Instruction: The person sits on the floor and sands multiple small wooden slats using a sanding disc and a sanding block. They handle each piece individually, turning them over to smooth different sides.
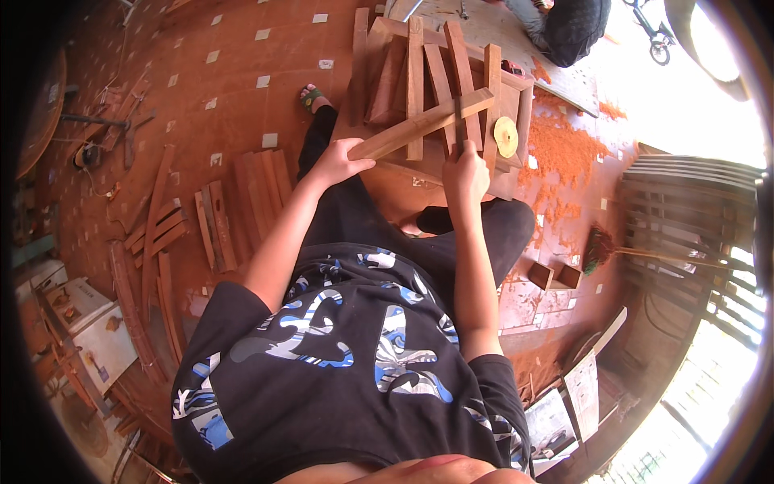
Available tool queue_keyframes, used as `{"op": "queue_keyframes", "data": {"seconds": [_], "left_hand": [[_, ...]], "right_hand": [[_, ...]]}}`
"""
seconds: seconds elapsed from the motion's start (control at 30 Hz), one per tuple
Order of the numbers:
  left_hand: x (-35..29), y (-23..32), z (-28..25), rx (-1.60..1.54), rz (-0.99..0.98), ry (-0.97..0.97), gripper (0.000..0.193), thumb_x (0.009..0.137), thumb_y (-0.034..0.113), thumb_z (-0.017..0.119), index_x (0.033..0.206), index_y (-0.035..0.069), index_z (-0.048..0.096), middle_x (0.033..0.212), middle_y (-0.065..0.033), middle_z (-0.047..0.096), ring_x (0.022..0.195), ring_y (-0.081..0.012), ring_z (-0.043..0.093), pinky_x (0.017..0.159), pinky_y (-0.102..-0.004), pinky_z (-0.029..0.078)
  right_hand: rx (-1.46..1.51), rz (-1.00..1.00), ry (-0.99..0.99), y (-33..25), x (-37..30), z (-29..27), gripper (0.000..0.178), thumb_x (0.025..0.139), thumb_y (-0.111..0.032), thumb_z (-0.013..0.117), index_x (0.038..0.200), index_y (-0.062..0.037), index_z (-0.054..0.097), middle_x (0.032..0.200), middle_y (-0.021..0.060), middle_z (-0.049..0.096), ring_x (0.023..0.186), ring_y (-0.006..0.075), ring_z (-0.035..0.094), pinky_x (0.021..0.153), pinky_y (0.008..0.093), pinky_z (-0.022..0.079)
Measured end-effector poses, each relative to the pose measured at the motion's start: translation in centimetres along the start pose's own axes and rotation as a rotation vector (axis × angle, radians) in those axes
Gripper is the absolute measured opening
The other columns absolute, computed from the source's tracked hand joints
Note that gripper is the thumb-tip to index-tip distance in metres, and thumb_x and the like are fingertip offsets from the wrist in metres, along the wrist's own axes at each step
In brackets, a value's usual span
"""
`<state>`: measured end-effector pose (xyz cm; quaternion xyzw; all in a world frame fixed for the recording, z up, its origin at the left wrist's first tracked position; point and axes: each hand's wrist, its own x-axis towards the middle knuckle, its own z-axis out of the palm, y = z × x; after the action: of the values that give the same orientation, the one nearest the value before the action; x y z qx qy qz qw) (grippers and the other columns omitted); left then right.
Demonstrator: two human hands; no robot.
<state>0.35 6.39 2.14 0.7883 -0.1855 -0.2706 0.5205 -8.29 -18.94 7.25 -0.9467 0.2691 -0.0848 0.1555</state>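
My left hand (343, 164) is closed around the near end of a squared wooden bar (415, 127), which slants up to the right. In my right hand (466, 177) is a slim dark hand tool that looks like a file (458, 119); its blade crosses the bar near the far end. Several other wooden bars (414, 73) lie beneath and beyond, on a low wooden work surface (522, 105). A round yellow disc (505, 137) rests at the right, close to my right hand. Whether the blade presses on the bar I cannot tell.
Orange shavings (564, 145) cover the floor at the right, near a broom (598, 248) and small wooden boxes (553, 276). Stacked boards (262, 185) lie on the left floor. Another person (574, 36) is at the far right. A red object (512, 68) sits behind the bars.
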Motion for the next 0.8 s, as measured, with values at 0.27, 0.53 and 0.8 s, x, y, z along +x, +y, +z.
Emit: {"op": "queue_keyframes", "data": {"seconds": [0.27,0.53,0.8], "left_hand": [[-0.1,-0.9,0.2,-0.285,0.032,-0.033,0.036,0.085,0.008,0.071,0.119,0.001,0.061,0.095,-0.0061,0.064,0.084,-0.0105,0.061,0.072,-0.0272,0.048],[-0.3,-0.6,-0.2,-0.475,-0.005,-0.11,0.034,0.087,0.007,0.067,0.118,0.007,0.053,0.084,0.0028,0.052,0.067,-0.0037,0.047,0.056,-0.0199,0.033],[-0.3,-0.2,-0.4,-0.508,-0.091,-0.133,0.024,0.089,0.021,0.067,0.1,0.009,0.05,0.073,0.0041,0.046,0.06,-0.0035,0.04,0.05,-0.0213,0.022]], "right_hand": [[0.163,-0.194,-0.223,-4.1,-2.4,1.4,0.02,0.097,-0.024,0.056,0.099,-0.0042,0.056,0.078,0.0257,0.07,0.076,0.0461,0.07,0.069,0.0569,0.055],[0.208,-0.25,-0.267,-5.3,-2.8,0.1,0.017,0.094,-0.022,0.059,0.098,-0.005,0.058,0.076,0.0248,0.07,0.074,0.0456,0.07,0.066,0.0557,0.056],[0.093,-0.094,-0.033,-2.1,-1.4,0.4,0.014,0.096,-0.018,0.057,0.099,-0.0043,0.053,0.074,0.0237,0.069,0.071,0.0435,0.07,0.061,0.053,0.055]]}}
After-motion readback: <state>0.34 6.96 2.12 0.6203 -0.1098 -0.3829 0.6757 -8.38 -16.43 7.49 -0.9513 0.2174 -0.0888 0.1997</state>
